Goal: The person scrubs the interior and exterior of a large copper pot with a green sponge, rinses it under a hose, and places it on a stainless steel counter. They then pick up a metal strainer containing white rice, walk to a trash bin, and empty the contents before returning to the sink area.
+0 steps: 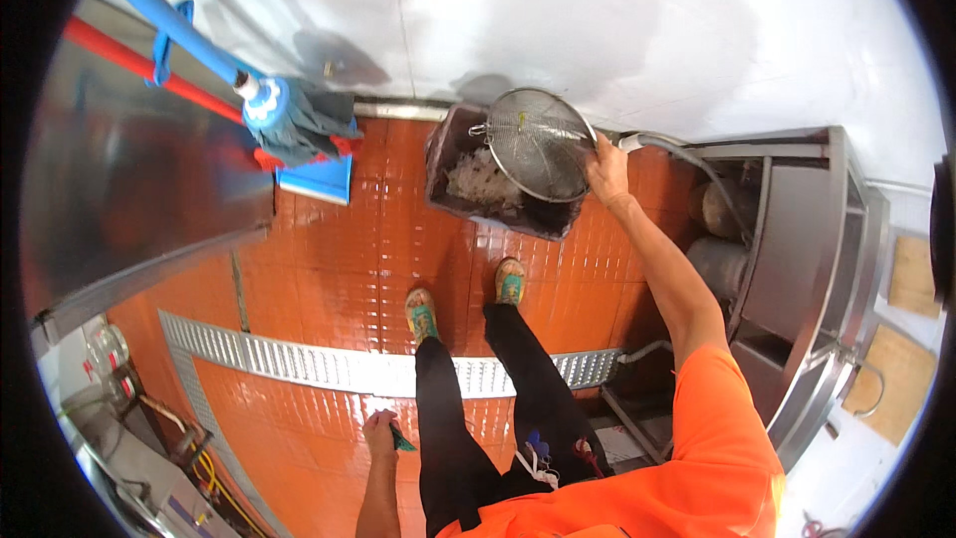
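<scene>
My right hand (607, 174) grips the rim side of a round wire-mesh strainer (538, 144), its arm stretched out ahead. The strainer is held tilted over a bin lined with a dark bag (448, 204), and a small yellow-green scrap clings to its mesh. Inside the bin, pale wet-looking waste (482, 182) shows to the left of the strainer; the strainer hides the rest. Low beside my left leg, my left hand (378, 432) is closed on a small dark green pad (401, 438), mostly covered by the fingers.
Mops with blue and red handles (179, 25) lean at left above a blue dustpan (319, 179). A metal drain grate (329, 365) crosses the orange tiled floor. At right stands a steel sink unit (787, 239) with a grey hose (687, 154); a steel cabinet (139, 169) is at left.
</scene>
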The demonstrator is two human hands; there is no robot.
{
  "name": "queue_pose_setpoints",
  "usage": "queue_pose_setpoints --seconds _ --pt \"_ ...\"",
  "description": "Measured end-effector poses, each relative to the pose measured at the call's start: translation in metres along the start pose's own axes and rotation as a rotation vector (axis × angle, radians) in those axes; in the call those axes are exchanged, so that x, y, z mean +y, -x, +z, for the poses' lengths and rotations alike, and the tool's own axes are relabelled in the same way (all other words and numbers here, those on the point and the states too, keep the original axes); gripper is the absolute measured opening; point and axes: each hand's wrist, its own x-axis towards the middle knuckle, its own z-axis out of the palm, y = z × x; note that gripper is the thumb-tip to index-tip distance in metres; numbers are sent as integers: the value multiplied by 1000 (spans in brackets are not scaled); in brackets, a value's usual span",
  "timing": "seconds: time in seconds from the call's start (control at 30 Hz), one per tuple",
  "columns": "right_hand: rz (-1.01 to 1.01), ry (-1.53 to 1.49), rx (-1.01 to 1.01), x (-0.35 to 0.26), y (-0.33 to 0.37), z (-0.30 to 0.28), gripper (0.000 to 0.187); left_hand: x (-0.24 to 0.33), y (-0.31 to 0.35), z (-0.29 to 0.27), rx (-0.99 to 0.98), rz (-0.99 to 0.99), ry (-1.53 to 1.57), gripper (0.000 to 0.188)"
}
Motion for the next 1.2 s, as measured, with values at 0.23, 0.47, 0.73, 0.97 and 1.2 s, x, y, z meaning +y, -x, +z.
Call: queue_pose_setpoints --seconds 0.23,0.47,0.73,0.97,1.2 --pt "761 -1108 260 -15 95 -122 30 97 28 26 -207 132 -153 16" --pt "934 -1619 468 -81 273 -214 42 186 36 48 -470 399 -274 22" --pt "1006 -1609 884 -123 455 -262 36 252 110 148 -744 615 -599 21" --pt "880 -1874 1257 -114 557 -275 40 187 188 251 -980 647 -987 22" --pt "813 -1878 1537 -112 641 -299 34 89 269 348 -1294 524 -1227 24"
